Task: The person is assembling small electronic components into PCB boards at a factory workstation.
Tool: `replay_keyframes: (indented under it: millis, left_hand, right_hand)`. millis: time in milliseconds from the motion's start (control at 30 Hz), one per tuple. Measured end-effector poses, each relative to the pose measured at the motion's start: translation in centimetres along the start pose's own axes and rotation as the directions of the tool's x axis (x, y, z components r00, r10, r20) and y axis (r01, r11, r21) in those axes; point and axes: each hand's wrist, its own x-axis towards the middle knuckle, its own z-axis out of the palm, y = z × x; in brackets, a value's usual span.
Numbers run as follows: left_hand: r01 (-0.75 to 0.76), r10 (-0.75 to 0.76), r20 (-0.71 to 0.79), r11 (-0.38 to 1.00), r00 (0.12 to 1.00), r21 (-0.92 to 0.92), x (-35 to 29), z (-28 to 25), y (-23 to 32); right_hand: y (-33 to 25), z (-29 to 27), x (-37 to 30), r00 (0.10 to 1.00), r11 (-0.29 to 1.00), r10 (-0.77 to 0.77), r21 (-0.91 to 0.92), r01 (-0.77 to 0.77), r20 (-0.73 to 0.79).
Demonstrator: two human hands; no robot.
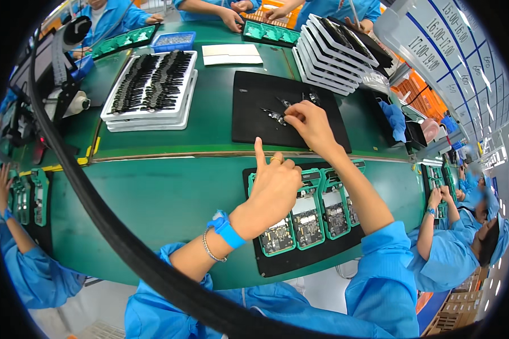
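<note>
A broad, green-topped counter (pixel 169 186) filled the middle; far right, a white, blue-ruled board (pixel 455 53) stood near an orange plastic crate (pixel 419 93); pale grey floor (pixel 322 289) showed on the near side.

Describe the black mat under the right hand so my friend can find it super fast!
Start at the big green tabletop, then look just past the person's left hand. A flat black mat lies there, with the right hand over it. Unlike the nearer black mat, which carries green frames, this one holds just a few small parts.
</note>
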Motion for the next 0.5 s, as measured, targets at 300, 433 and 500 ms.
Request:
replay_keyframes:
  millis: [300, 433, 500]
  left_hand:
    - [-0.009, 0.01, 0.015, 0.999, 1.0, -0.045, 0.2, -0.2, 0.4]
    - [0.002, -0.001, 0.019, 0.997, 1.0, -0.074, -0.2, -0.4, 0.0]
    - [0.012, -0.012, 0.015, 1.0, 1.0, -0.022, -0.3, -0.2, 0.0]
  right_hand:
    - [-0.6, 1.0, 0.5, 0.993, 0.991, -0.107, -0.088, 0.103, -0.04]
    - [-5.2, -4.8, -5.9, 0.993, 0.989, 0.096, 0.121, -0.088, -0.068]
    - [-5.6, -7.2, -11.0, 0.97, 0.969, 0.212, 0.156, -0.192, -0.124]
